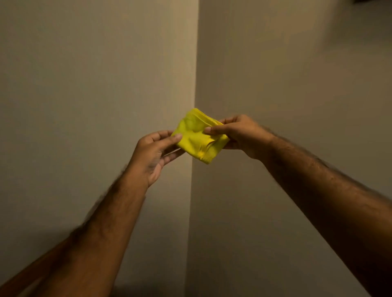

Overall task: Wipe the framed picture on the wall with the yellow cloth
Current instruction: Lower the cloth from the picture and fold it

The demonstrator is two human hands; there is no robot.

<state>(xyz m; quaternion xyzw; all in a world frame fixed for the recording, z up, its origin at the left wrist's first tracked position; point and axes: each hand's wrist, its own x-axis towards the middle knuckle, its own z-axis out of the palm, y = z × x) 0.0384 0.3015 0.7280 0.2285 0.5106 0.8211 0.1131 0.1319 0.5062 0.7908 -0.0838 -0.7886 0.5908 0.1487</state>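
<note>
While both hands pinch the folded yellow cloth before a wall corner, no framed picture clearly shows.
Left hand fingers pinch its left edge, right hand its right; a dark edge sits top right.
</note>
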